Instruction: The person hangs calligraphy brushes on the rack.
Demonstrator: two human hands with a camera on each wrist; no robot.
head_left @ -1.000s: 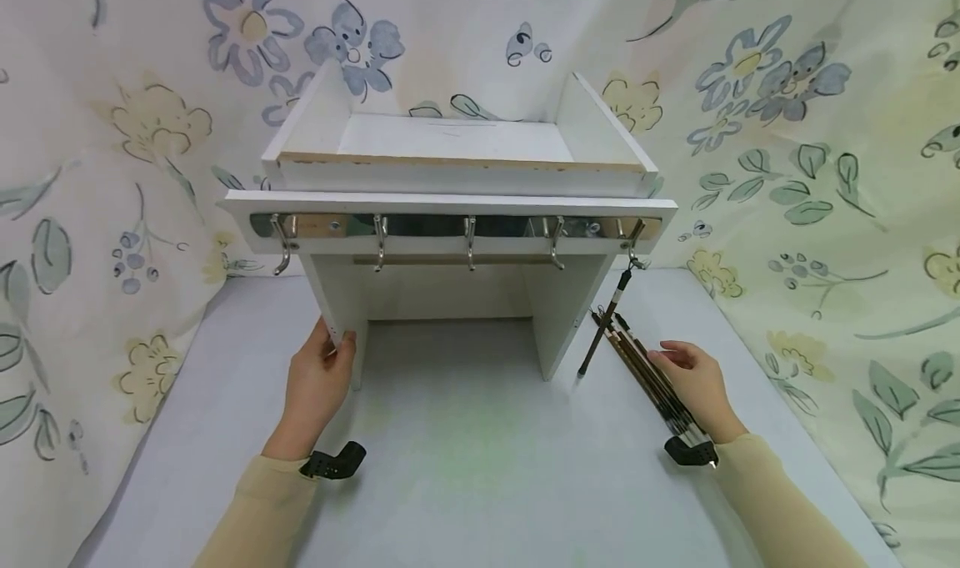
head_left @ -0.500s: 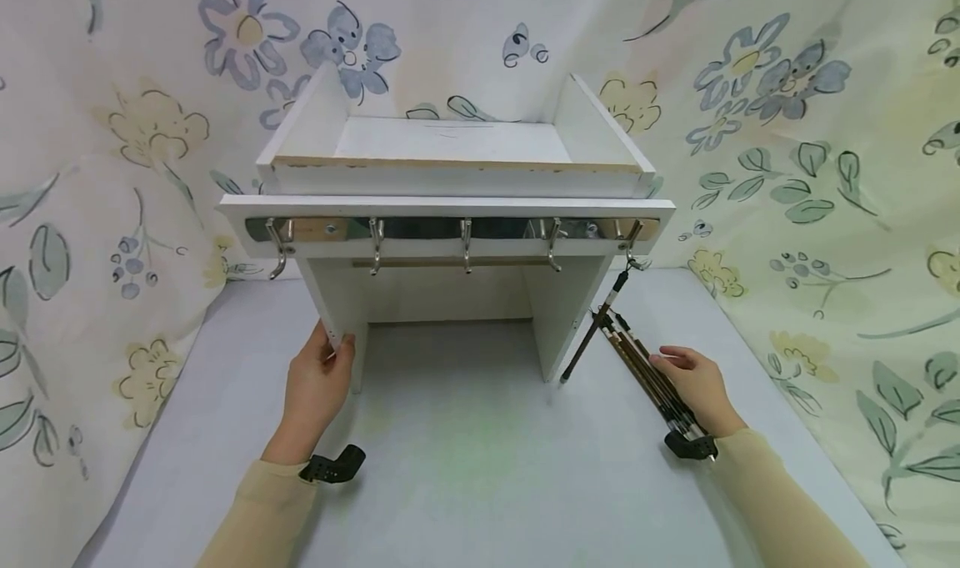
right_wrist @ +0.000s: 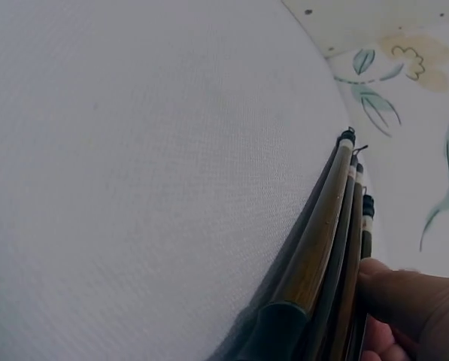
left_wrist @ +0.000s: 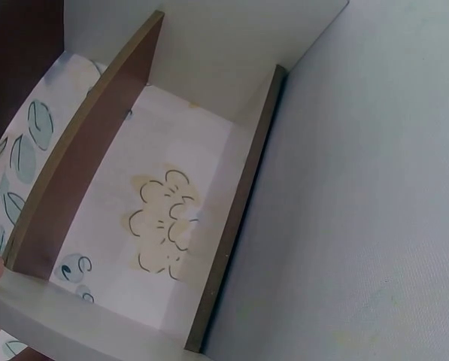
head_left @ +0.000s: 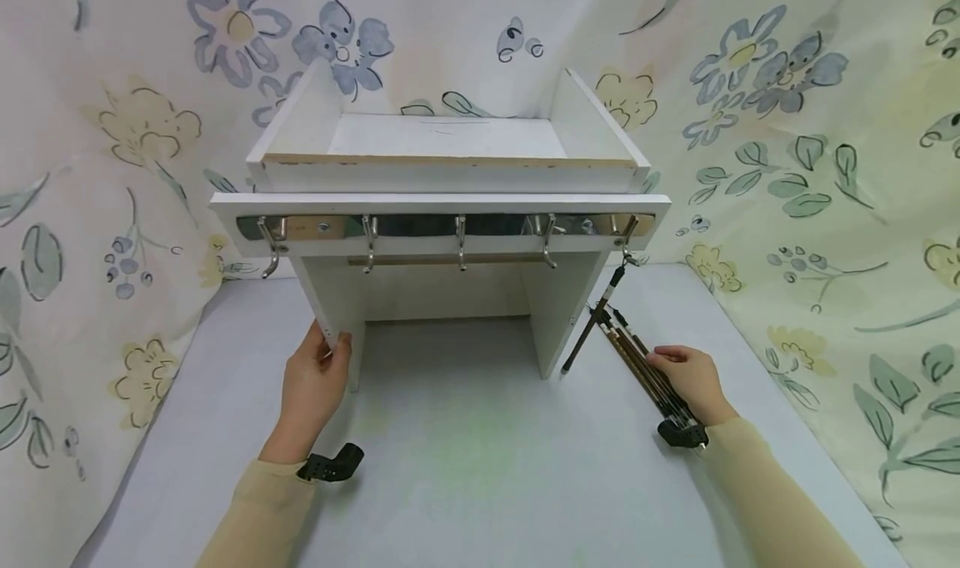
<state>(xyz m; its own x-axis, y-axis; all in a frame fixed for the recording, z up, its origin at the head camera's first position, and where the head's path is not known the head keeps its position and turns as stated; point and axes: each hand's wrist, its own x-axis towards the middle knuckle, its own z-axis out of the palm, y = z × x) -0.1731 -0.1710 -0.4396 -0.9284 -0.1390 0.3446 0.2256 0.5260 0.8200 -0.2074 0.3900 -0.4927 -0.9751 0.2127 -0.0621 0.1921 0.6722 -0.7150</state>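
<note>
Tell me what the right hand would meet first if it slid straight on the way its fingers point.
The right hand points left, onto the bundle of brushes lying on the table. It would meet those at once; the fingertips already seem to touch them, though depth is unclear.

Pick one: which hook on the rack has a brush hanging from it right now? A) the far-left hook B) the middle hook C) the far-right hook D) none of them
C: in the head view one brush hangs from the far-right hook of the white rack, while the other four hooks are bare; the rest of the brushes lie on the table by the right hand.
</note>
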